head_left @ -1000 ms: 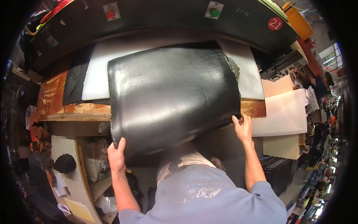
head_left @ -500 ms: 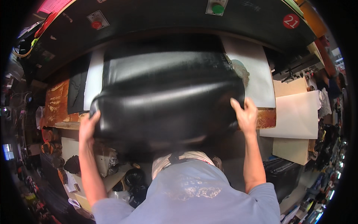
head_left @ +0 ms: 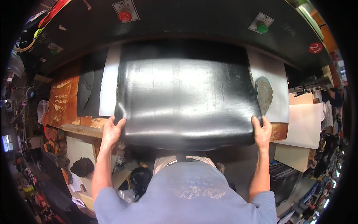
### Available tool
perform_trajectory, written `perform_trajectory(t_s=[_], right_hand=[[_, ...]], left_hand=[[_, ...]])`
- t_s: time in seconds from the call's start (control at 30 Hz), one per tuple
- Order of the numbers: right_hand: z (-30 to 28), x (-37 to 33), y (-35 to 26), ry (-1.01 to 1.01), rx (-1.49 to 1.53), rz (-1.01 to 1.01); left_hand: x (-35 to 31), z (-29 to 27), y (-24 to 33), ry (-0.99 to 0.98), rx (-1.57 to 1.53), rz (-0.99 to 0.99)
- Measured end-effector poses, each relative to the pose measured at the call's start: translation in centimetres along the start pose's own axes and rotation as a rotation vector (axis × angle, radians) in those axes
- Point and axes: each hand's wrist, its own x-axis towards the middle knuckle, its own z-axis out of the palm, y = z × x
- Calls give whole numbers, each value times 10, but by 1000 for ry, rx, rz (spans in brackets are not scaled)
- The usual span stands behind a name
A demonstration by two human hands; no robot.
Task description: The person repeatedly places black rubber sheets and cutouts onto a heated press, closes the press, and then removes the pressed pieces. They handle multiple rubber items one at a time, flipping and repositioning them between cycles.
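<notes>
Sheet of glossy black material (head_left: pixel 186 89) lies over a white board (head_left: pixel 280 99) on the bench (head_left: pixel 64 99), its near end sagging past the bench toward the person. With the sheet's middle as clock centre, the left hand (head_left: pixel 112 131) is at 8 o'clock, closed on one side edge, thumb on top; the right hand (head_left: pixel 262 131), at 4 o'clock, grips the opposite edge likewise. A grey-brown oval patch (head_left: pixel 264 95) sits at 3, a dull black piece (head_left: pixel 89 93) at 9, a red button (head_left: pixel 124 16) at 11.
</notes>
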Motion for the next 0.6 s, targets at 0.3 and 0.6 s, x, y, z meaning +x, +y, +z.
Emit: perform_trajectory(t_s=[0.3, 0.6], right_hand=[[121, 195, -122, 137, -767, -177], [76, -19, -16, 114, -513, 194]], left_hand=[[200, 3, 167, 354, 442, 142], [85, -55, -3, 314, 403, 82]])
